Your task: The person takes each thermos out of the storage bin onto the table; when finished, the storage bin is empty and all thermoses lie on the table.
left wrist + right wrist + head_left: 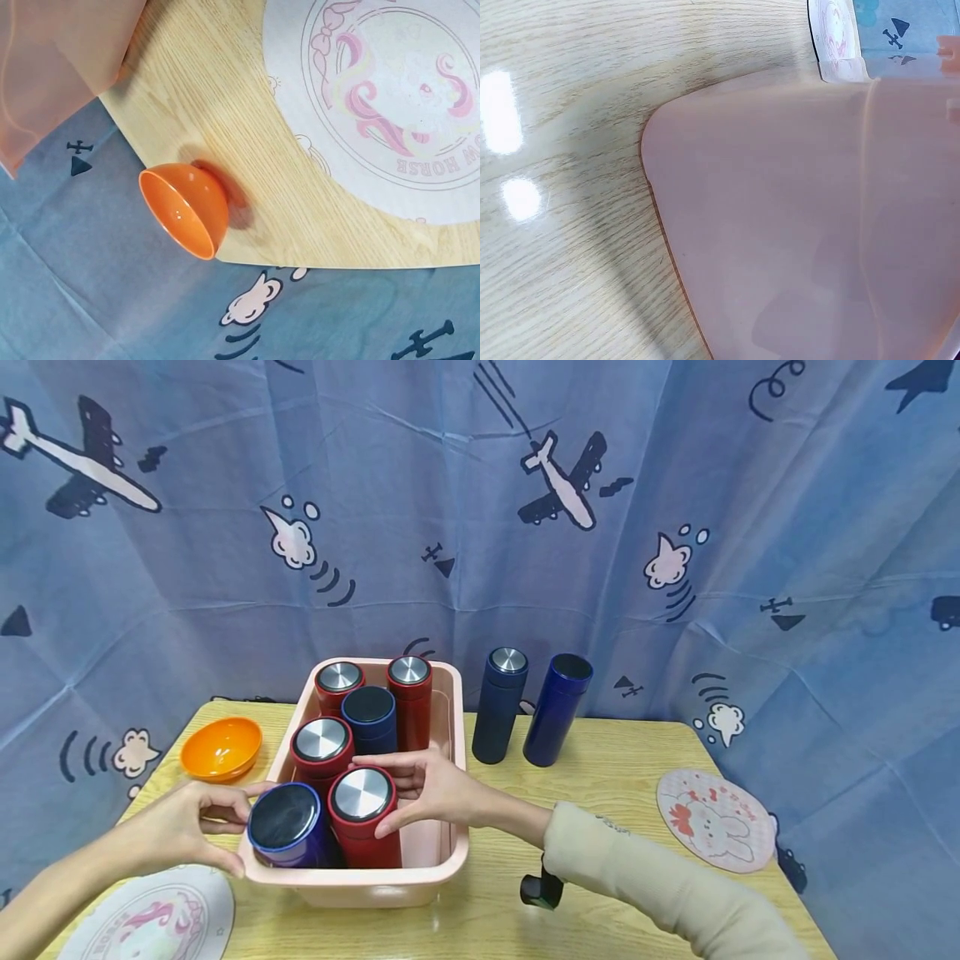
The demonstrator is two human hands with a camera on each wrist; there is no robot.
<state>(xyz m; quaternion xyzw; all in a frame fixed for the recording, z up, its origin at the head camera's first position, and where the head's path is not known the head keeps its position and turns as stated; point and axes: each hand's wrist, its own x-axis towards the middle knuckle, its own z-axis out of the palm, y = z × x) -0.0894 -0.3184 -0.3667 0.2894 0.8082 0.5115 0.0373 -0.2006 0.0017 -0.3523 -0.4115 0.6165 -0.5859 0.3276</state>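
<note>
A pink bin [352,878] on the table holds several thermos bottles. My right hand [438,789] reaches over its right side and grips a red thermos [367,835] with a silver lid, thumb in front and fingers behind. Left of it leans a shiny blue thermos [288,827] with a black top. My left hand [183,827] is beside that bottle at the bin's left front corner, its thumb and index finger spread apart. Behind these stand a red thermos [322,747] and a dark blue thermos [371,722]. Neither wrist view shows a hand.
A navy thermos [495,718] and a blue one [551,718] stand right of the bin. An orange bowl [221,749] sits at its left. Round mats lie at the front left [153,918] and far right [716,818]. A patterned curtain [480,527] hangs behind the table.
</note>
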